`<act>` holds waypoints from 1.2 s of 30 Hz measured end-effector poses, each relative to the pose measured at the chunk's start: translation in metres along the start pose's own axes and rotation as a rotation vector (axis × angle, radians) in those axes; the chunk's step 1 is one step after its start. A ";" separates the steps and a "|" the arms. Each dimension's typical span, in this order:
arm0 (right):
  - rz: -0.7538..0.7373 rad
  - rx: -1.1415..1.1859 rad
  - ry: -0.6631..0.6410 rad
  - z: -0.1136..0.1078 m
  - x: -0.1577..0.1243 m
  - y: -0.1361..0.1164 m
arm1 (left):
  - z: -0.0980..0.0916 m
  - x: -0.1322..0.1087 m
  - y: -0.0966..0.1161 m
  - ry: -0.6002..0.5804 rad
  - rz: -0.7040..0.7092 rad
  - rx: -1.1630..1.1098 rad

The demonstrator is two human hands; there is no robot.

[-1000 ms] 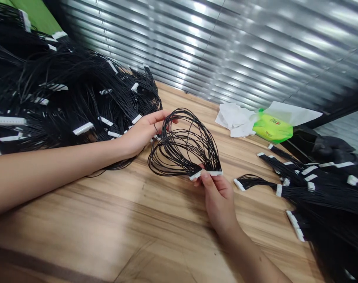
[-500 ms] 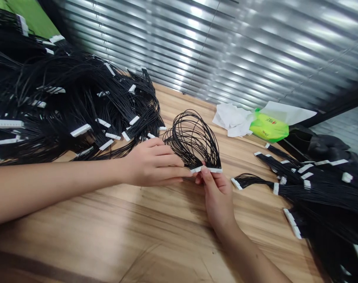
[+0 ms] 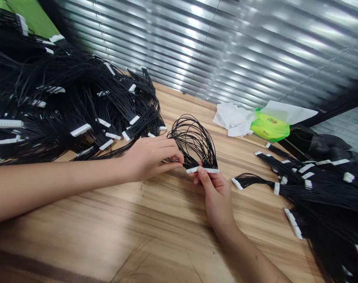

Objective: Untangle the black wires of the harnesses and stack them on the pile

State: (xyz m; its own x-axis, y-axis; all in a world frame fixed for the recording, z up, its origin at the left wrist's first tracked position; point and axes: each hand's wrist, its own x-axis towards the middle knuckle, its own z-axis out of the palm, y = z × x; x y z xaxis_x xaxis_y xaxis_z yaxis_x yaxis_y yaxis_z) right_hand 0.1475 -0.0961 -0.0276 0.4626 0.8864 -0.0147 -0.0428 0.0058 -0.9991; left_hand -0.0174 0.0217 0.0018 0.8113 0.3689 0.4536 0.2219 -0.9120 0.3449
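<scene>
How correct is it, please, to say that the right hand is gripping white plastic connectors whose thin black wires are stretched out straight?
The wires are not straight: the head view shows the thin black wires curving round in loops from the white plastic connectors that the right hand is gripping.

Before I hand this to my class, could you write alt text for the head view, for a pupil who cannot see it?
A looped black wire bundle is held by its white connectors in the grip of a person's right hand, at a wooden table; the left hand is close beside the bundle. More black wires are heaped at left and right.
</scene>
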 end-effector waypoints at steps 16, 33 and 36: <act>-0.013 -0.010 0.068 -0.002 -0.001 0.002 | -0.003 0.006 0.000 -0.052 0.218 0.114; -0.022 0.114 0.205 -0.009 0.006 0.007 | -0.015 0.002 -0.002 0.044 -0.176 -0.697; -0.013 0.120 0.191 -0.009 0.006 0.007 | -0.015 0.005 -0.003 0.031 -0.290 -0.833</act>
State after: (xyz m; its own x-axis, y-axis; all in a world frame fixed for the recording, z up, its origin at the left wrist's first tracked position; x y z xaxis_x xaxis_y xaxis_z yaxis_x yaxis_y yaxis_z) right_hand 0.1584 -0.0948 -0.0348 0.6227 0.7822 -0.0203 -0.1352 0.0820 -0.9874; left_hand -0.0226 0.0289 0.0156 0.7666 0.5810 0.2734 -0.0594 -0.3597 0.9312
